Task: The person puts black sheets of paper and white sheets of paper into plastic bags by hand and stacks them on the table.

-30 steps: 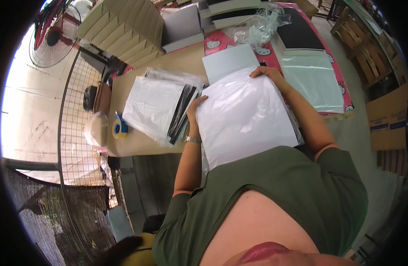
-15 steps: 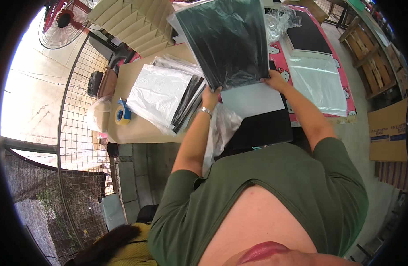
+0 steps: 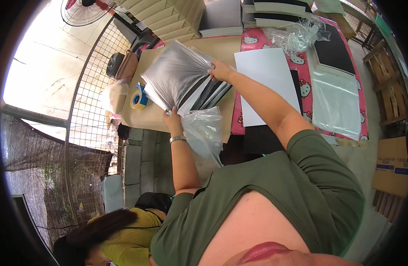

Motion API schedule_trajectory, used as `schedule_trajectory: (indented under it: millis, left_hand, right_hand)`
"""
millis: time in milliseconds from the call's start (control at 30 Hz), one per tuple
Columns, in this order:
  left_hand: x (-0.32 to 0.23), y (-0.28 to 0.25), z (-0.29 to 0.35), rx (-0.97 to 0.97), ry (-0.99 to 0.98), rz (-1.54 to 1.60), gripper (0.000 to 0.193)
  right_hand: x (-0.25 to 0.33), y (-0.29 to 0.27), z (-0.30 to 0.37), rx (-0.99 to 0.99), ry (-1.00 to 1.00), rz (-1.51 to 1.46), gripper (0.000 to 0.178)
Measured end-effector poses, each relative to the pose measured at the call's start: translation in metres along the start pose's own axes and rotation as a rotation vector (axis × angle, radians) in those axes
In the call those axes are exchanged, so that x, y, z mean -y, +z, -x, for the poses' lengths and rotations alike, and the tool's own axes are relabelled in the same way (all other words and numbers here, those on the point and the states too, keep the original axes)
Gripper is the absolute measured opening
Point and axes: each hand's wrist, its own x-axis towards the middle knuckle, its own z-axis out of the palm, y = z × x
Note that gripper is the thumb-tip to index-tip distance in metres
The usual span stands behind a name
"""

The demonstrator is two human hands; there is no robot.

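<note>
My left hand (image 3: 172,116) grips the near edge of a clear plastic bag (image 3: 177,75) with a dark sheet inside, its loose open end (image 3: 206,133) hanging over the table edge. My right hand (image 3: 220,70) holds the bag's far right edge. The bagged sheet lies over a stack of similar bagged black sheets (image 3: 210,93) on the brown table (image 3: 221,46). A white sheet (image 3: 266,84) lies just right of my right forearm.
A blue tape roll (image 3: 138,98) sits at the table's left end beside a wire mesh fence (image 3: 91,111). Clear bags (image 3: 337,104) and black boards (image 3: 330,48) lie on a pink patterned cloth (image 3: 303,86). Crumpled plastic (image 3: 295,35) and stacked boards (image 3: 221,17) are farther back. Another person in a yellow-green top (image 3: 124,239) is at lower left.
The bagged black sheet, held up in front of me half a second ago, has been swung left and laid down on the stack of bagged sheets; both hands moved left with it.
</note>
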Motion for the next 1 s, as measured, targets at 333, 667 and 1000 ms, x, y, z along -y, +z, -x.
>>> schedule_trajectory:
  millis: [333, 667, 1000]
  left_hand:
    - [0.000, -0.005, 0.042, -0.129, 0.231, -0.664, 0.056]
    - [-0.124, 0.094, 0.171, 1.338, -0.086, 0.483, 0.042]
    - [-0.128, 0.127, 0.184, 1.149, -0.186, 0.468, 0.022]
  right_hand:
    - [-0.136, -0.129, 0.191, -0.362, -0.129, 1.149, 0.044]
    - [-0.013, -0.116, 0.283, -0.223, -0.314, 0.224, 0.067]
    - [0.021, -0.150, 0.260, -0.086, -0.142, -0.419, 0.020]
